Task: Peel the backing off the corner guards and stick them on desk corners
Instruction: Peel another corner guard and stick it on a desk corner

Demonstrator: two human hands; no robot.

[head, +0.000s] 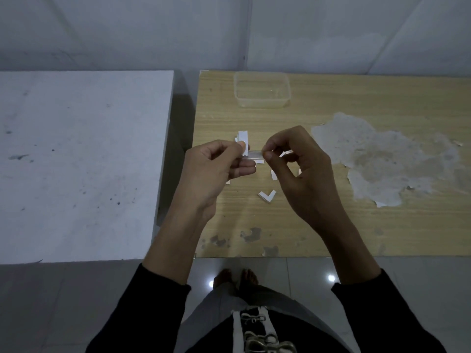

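My left hand (216,166) pinches a white L-shaped corner guard (243,142) between thumb and fingers, above the wooden desk (318,225). My right hand (298,164) pinches a thin strip of backing (254,155) that stretches from the guard toward its thumb and forefinger. Another white corner guard (267,196) lies on the desk just below my hands. Small white scraps (274,174) lie under and between my hands, partly hidden.
A clear plastic container (262,89) stands at the desk's far edge. The desk's veneer has a large peeled patch (382,159) on the right. A white table (81,161) stands to the left, with a dark gap (175,154) between it and the desk.
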